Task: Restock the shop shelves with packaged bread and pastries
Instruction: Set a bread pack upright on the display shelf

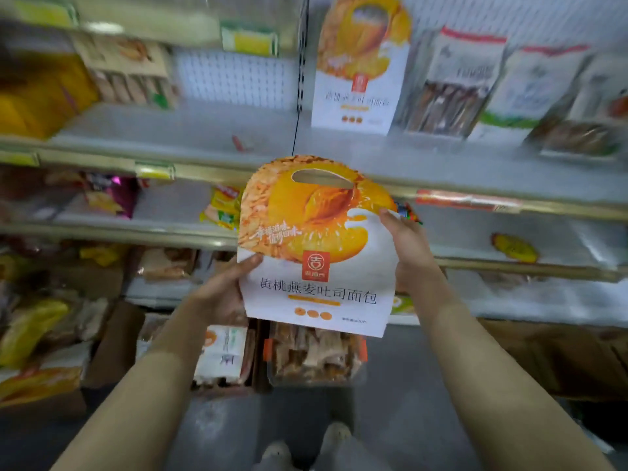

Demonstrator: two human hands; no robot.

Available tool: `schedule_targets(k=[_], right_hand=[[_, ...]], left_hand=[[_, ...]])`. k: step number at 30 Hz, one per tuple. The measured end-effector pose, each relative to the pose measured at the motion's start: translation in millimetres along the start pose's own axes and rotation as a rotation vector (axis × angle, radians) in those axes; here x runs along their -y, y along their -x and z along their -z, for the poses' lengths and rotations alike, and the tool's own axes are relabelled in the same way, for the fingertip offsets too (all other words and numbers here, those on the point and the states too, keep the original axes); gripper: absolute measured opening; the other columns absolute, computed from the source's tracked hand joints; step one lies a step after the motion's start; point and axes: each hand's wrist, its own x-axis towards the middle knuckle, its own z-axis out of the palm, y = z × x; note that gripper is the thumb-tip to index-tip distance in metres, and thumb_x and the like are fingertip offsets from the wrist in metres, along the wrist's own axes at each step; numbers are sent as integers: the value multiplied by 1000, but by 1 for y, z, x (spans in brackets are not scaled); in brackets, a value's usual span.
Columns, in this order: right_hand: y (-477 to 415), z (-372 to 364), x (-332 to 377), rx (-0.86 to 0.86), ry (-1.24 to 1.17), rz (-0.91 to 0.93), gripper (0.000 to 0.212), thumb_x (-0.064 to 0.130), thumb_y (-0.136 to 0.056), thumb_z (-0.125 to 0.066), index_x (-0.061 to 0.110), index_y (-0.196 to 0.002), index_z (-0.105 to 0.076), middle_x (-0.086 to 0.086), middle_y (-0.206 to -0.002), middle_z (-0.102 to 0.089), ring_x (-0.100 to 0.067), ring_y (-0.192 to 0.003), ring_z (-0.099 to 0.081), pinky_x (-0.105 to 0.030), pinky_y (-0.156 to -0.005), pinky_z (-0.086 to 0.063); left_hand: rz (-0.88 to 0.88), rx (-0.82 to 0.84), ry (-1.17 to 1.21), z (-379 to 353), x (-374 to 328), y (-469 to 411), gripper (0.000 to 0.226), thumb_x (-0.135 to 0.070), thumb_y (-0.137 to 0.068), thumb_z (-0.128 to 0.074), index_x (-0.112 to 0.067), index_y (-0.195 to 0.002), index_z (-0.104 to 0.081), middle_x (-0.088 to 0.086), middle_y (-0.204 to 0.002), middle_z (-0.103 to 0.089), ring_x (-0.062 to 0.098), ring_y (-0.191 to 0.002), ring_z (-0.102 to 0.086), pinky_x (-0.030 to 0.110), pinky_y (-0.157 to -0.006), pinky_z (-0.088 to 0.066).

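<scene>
Left hand [222,294] and right hand [409,246] grip opposite edges of an upright peach toast bread pack [316,253], held before the shelf's [204,137] front edge, where a matching pack [360,62] stands

White metal shelves [170,130] with pale gold front rails [210,172] run in tiers above and behind the left hand [221,294] and right hand [407,246]. High to their left, a white perforated back panel [234,79] meets a dark slotted upright [300,73]. Smooth grey floor [390,385] lies below them.
</scene>
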Motion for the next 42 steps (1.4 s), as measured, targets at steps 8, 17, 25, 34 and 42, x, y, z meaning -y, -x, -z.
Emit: schedule_targets(k=[8,17,25,34,42], right_hand=[[-7,16,72,65,-97,147,38,39,-85,-75,11,-111,-70,-8,-107,-75,-24,-105,-70,-42,-93,-55],[-31,70,115,112,-104,184,24,36,-97,-60,17,-106,-72,-6,-104,-76,-27,-99,-72,-41,-89,-56],[-75,118,166,215,-112,201,63,56,-75,-74,21,-126,-65,-11,-122,-69,-35,-115,-64,-56,-103,-46],[-86,124,125,455,-4,114,47,24,-86,-69,23,-130,-56,-7,-117,-72,-27,-102,-71,-41,-78,-61],[-126,85,104,316,130,84,98,69,-44,-88,30,-129,-57,-1,-113,-74,-27,-103,-71,-55,-93,-54]], left_hand=[[-179,113,-365,-44,-80,27,69,-35,-74,-84,-38,-131,-46,-17,-122,-68,9,-113,-65,27,-88,-52],[-427,-5,-291,-121,-111,12,58,-35,-69,-86,-21,-121,-64,6,-118,-72,28,-108,-69,40,-90,-54],[-484,-73,-148,-178,-118,-24,59,-36,-75,-76,-15,-128,-61,11,-119,-71,33,-109,-68,50,-94,-52],[-517,-161,-103,-173,-134,-54,73,-46,-68,-82,-12,-128,-59,16,-118,-70,36,-105,-69,49,-88,-54],[-435,-116,-181,-135,-148,-96,45,-46,-92,-65,-29,-133,-56,1,-123,-70,25,-112,-67,50,-98,-50]])
